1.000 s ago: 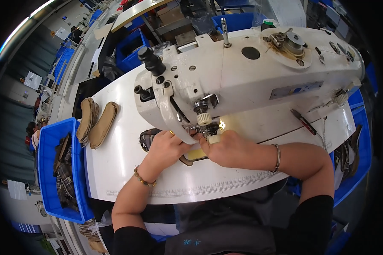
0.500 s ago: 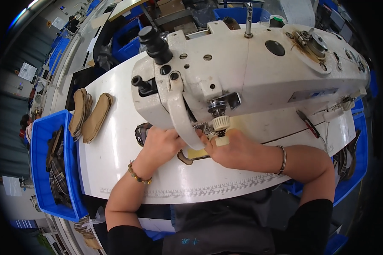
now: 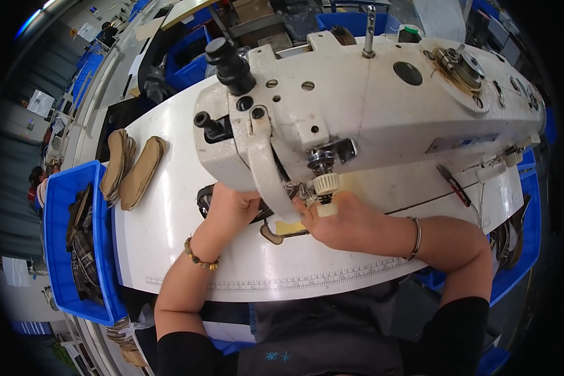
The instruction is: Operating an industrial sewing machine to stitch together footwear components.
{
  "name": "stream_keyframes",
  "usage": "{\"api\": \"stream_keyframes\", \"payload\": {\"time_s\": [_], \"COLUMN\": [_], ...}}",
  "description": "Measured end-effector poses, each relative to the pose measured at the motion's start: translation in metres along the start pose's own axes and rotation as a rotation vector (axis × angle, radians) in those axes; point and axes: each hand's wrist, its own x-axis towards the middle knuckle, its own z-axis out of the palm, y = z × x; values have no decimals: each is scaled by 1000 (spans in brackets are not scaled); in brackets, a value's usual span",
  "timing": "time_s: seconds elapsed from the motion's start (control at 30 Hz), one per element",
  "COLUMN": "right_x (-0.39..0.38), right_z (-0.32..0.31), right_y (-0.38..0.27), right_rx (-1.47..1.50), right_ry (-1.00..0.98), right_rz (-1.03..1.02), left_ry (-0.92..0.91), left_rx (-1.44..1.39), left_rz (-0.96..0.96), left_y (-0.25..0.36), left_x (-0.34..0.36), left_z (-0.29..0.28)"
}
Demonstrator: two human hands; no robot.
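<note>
A dark shoe upper (image 3: 204, 199) lies at the needle area of the white sewing machine (image 3: 370, 119), mostly hidden by my hands and the machine head. My left hand (image 3: 230, 210) is closed on its left side, fingers curled inward. My right hand (image 3: 339, 224) pinches at the work just right of the needle; the machine's tension knob (image 3: 326, 183) covers part of it, and the fingertips are hard to see. Between my hands, a small tan rounded tip (image 3: 271, 235) shows beside a yellow patch (image 3: 289, 228) on the machine bed.
Stacked tan insoles (image 3: 143, 174) lie at the table's left. A blue bin (image 3: 51, 238) with plaid pieces stands beyond that edge; another blue bin (image 3: 532, 238) is at the right. Small snips (image 3: 454, 186) rest right of the machine. A printed ruler (image 3: 294, 284) follows the front edge.
My left hand has shifted slightly left and turned, and more of the dark shoe upper shows beside it. My right hand stays almost in place.
</note>
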Motion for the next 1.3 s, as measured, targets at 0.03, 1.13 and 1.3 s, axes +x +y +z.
{"api": "stream_keyframes", "payload": {"time_s": [0.03,1.13,1.3], "right_x": [-1,6,6], "right_z": [-3,27,16], "right_y": [0,-3,-6], "right_rx": [-10,161,106], "right_ry": [-12,512,504], "right_rz": [-2,96,146], "left_ry": [6,-202,-197], "left_rx": [80,209,258], "left_rz": [52,54,33], "left_y": [1,36,42], "left_x": [1,6,6], "left_z": [1,-8,-8]}}
